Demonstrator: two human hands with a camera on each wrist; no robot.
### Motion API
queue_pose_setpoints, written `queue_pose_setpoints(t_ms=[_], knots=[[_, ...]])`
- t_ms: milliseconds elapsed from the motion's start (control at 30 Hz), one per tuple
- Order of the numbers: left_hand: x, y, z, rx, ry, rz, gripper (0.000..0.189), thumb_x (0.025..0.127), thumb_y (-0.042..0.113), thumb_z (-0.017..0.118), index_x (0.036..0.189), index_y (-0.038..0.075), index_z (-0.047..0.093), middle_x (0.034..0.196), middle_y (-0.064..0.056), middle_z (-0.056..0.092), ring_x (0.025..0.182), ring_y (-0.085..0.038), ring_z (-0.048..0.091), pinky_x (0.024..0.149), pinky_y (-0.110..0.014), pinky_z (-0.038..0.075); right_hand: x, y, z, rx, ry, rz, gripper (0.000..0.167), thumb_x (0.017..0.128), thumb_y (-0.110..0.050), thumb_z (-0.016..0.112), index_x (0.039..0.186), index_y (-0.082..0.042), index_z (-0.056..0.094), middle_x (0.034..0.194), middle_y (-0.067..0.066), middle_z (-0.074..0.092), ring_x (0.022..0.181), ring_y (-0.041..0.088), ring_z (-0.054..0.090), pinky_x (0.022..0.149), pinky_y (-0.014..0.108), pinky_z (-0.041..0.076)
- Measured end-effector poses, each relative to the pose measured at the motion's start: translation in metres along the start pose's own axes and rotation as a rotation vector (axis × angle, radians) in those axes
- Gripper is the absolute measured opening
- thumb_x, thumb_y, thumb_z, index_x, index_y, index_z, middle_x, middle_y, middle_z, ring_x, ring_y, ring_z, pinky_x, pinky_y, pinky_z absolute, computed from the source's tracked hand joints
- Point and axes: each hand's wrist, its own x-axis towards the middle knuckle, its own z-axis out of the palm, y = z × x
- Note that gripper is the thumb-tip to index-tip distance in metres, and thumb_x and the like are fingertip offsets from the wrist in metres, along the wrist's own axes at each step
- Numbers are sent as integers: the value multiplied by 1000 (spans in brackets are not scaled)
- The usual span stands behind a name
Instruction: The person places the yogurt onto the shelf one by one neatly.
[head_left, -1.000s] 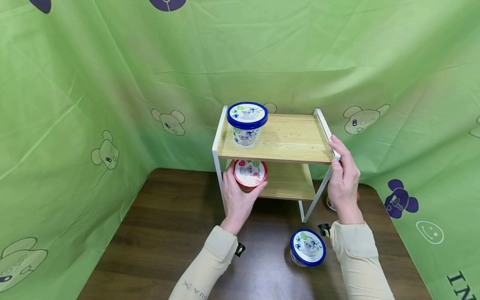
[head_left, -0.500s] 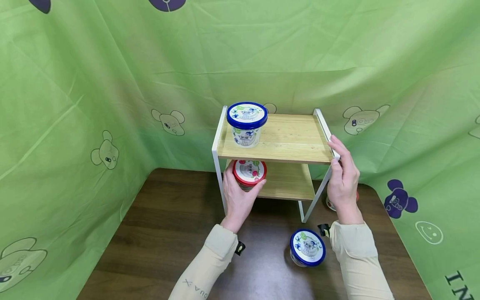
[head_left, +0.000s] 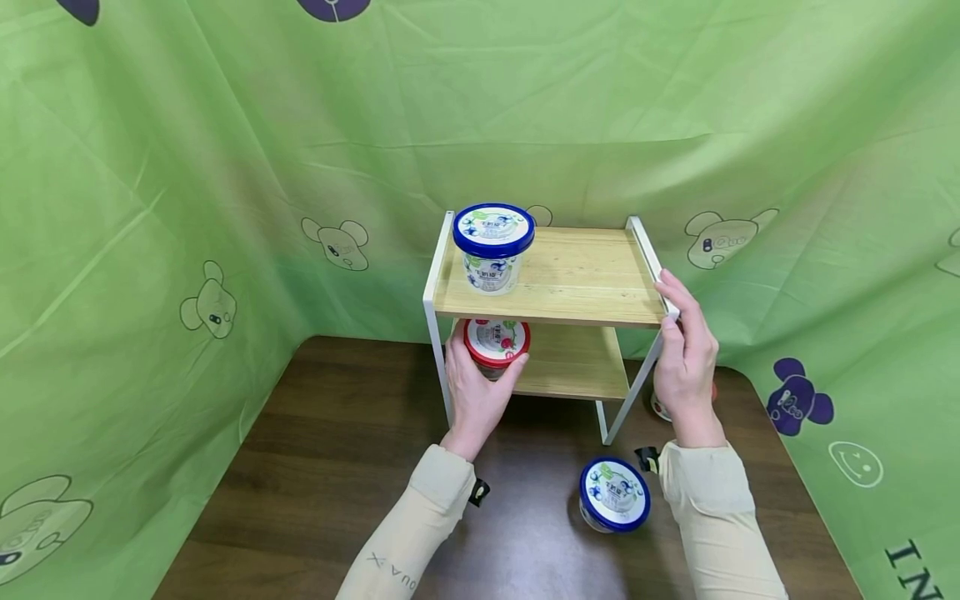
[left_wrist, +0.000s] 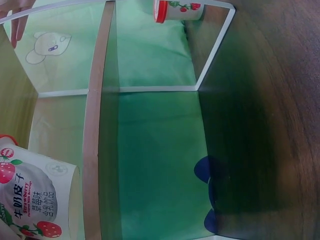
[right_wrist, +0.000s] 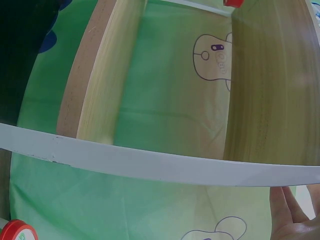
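My left hand (head_left: 477, 392) grips a red-lidded strawberry tub (head_left: 497, 342) at the left of the lower shelf (head_left: 573, 362), thumb on the right side and fingers round the left. In the left wrist view, the tub (left_wrist: 37, 192) shows its strawberry label and pale base close to the shelf board's edge. My right hand (head_left: 687, 367) rests with fairly straight fingers against the right front corner of the shelf rack's white frame (head_left: 647, 254). The right wrist view shows those fingers (right_wrist: 281, 212) touching the rail. A blue-lidded tub (head_left: 493, 250) stands upright on the upper left shelf.
Another blue-lidded tub (head_left: 615, 494) stands on the dark wooden table (head_left: 322, 467), in front of the rack. A second red-lidded tub (left_wrist: 182, 10) sits right of the rack, mostly hidden behind my right hand in the head view. Green printed cloth (head_left: 570, 108) surrounds the table.
My left hand and the red-lidded tub have shifted slightly left and back on the lower shelf, and the lid's print has turned a little. My right hand stays against the rack.
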Motion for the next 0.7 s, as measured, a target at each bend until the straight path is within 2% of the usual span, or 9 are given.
queue_pose_setpoints(t_ms=[700], knots=[[0,-10,3,-9,5,-25,102,80,41,87,155,4,30,148,-11,43,134,-24,44,111,-44,41,-1,-2,0,-8,-9,22,39,96,2,41,129,10,60,143,21,56,138,29,47,115,30,34]])
